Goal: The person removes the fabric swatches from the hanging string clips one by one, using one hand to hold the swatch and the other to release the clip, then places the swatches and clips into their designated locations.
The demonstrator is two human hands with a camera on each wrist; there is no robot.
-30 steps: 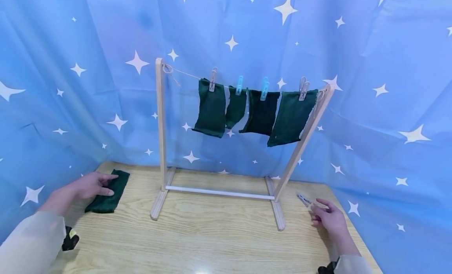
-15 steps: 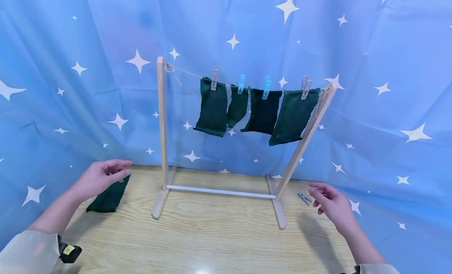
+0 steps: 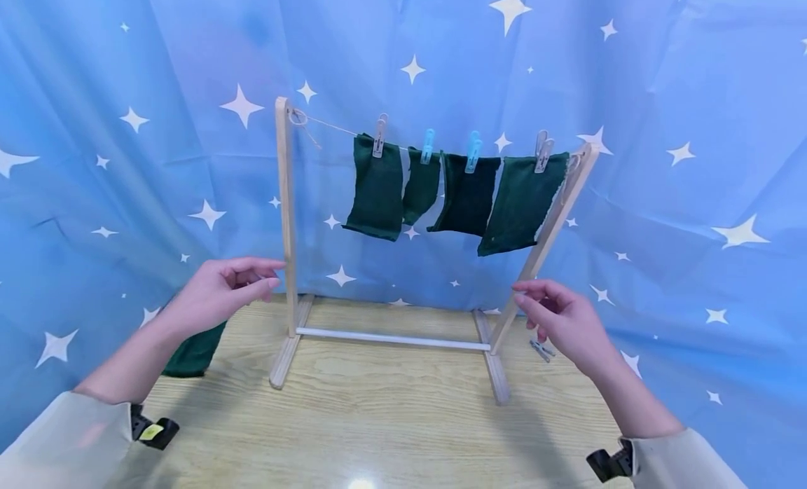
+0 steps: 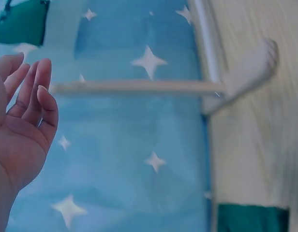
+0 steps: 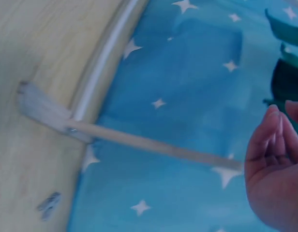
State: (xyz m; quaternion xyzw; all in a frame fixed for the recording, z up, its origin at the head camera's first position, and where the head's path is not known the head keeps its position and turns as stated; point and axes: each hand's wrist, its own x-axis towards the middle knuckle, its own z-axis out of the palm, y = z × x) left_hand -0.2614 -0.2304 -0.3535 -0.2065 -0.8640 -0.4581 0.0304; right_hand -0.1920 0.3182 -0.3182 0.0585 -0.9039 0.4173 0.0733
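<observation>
A wooden drying rack (image 3: pixel 286 216) stands on the table (image 3: pixel 378 433), with 4 dark green cloths (image 3: pixel 378 188) pegged to its string. The left hand (image 3: pixel 214 296) hovers just left of the rack's left post, fingers loosely spread, holding nothing; a folded green cloth (image 3: pixel 192 352) lies below it. The right hand (image 3: pixel 561 321) hovers beside the right post, fingers relaxed and empty, above a clothespin (image 3: pixel 541 349) on the table. The right wrist view shows that clothespin (image 5: pixel 48 205) near the rack's foot. A blue star-printed curtain (image 3: pixel 693 125) surrounds everything.
</observation>
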